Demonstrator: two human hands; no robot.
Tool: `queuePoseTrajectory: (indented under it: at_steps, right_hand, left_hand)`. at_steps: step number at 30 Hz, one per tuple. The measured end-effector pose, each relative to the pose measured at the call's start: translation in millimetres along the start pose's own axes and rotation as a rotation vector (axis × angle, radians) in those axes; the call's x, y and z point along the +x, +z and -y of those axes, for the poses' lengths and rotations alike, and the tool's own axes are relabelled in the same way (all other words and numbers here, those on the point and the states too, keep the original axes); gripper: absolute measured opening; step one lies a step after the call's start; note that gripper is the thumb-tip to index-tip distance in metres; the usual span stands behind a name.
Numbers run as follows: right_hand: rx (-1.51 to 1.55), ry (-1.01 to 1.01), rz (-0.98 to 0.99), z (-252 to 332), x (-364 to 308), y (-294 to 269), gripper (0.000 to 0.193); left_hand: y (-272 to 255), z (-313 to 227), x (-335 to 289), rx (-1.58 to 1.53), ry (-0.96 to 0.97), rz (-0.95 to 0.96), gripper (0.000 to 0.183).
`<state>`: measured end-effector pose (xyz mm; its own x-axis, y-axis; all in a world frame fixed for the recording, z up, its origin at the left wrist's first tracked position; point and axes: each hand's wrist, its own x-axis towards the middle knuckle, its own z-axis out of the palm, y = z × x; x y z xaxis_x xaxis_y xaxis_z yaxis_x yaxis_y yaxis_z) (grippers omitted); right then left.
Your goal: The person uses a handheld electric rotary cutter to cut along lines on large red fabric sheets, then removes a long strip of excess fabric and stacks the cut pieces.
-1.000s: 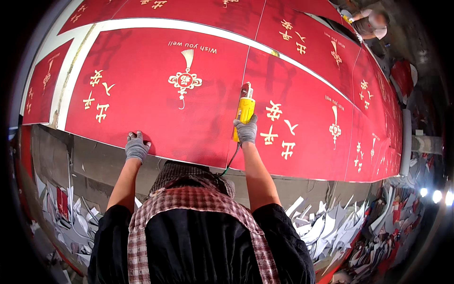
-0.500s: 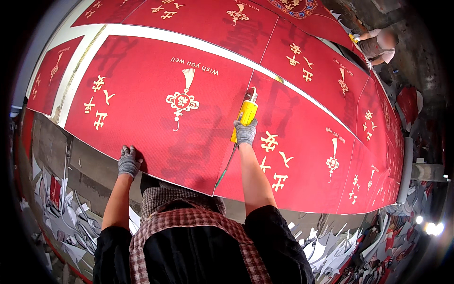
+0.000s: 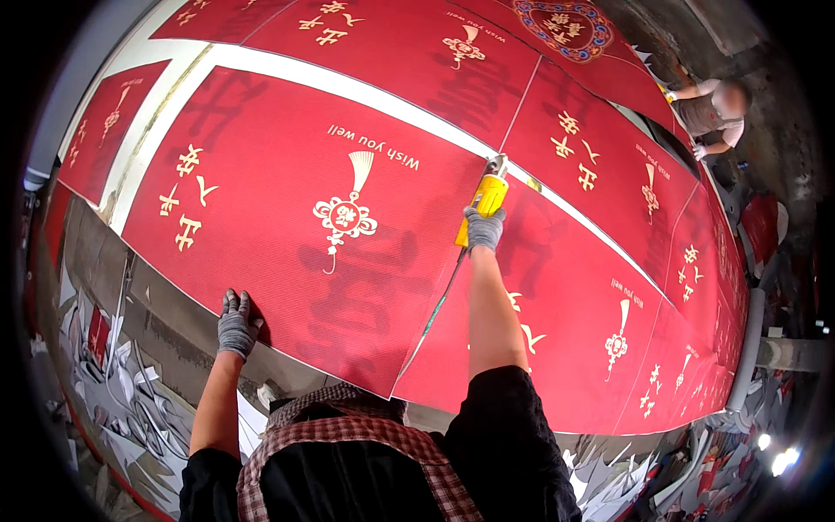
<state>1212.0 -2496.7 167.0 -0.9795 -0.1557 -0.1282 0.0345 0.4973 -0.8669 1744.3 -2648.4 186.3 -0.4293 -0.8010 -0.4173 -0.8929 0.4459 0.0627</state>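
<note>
Grey knit gloves cover both my hands. My right hand (image 3: 484, 230) is closed around the yellow body of a handheld electric cutter (image 3: 492, 193). The cutter's metal head sits at the far edge of a red printed mat (image 3: 278, 235), where a white strip begins. Behind the tool, a narrow slit runs back through the red material to the near edge, with its cord trailing along it. My left hand (image 3: 237, 324) lies on the mat's near left edge, fingers stretched out and flat, holding nothing.
More red mats with gold tassel prints (image 3: 565, 148) cover the broad work surface. At the far right another person (image 3: 718, 113) in gloves works by its edge. White and grey offcuts (image 3: 130, 391) litter the floor. A grey roll (image 3: 746, 348) stands at the right.
My right hand has pushed the cutter away from me to the mat's far edge, lengthening the slit. My left hand stays on the near edge. The view has shifted slightly.
</note>
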Motion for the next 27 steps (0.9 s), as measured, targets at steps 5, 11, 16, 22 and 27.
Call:
queuePoseTrajectory:
  at_steps: [5,11,16,22,27]
  right_hand:
    - [0.715,0.152,0.431,-7,-1,-26,0.046]
    - [0.889,0.265,0.474,-47,-113,-80,0.058]
    - [0.833,0.321,0.613,-57,-199,-95,0.053]
    - [0.811,0.308,0.301,-81,-259,-127,0.048]
    - [0.766,0.181,0.210,16,-327,-116,0.057]
  left_hand:
    - [19,18,-16,-0.430,-0.015,-0.204,0.068]
    - [37,53,16,-1.175,-0.572,-0.580,0.060]
    - [51,155,39,-1.964,-0.934,-0.461,0.040]
    - [-51,74,65,-2.245,-0.481,-0.242,0.039]
    - [-110,127,96,-1.060,-0.003,-0.432,0.046]
